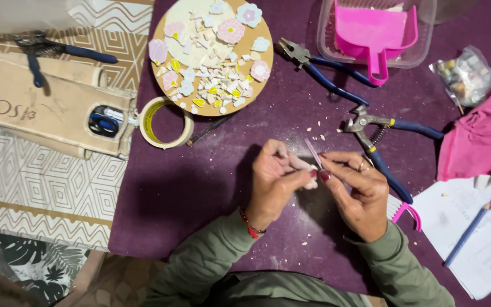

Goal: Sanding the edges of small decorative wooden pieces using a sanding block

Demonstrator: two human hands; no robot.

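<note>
My left hand (274,182) and my right hand (356,190) meet over the purple cloth (200,182), fingertips together. Between them they pinch a small pale tile piece (310,183), and a thin pale sliver (312,152) sticks up from my right fingers. A round wooden board (163,77) at the top holds pink and blue flower tiles and several white and yellow shards. Tile nippers with blue handles (379,150) lie just right of my right hand.
Blue-handled pliers (319,71) lie near a clear tub holding a pink dustpan (376,34). A tape roll (166,122), a beige pouch (41,108), a bag of tiles (468,77), pink fabric (481,142), and paper with a blue pen (466,234) surround the work.
</note>
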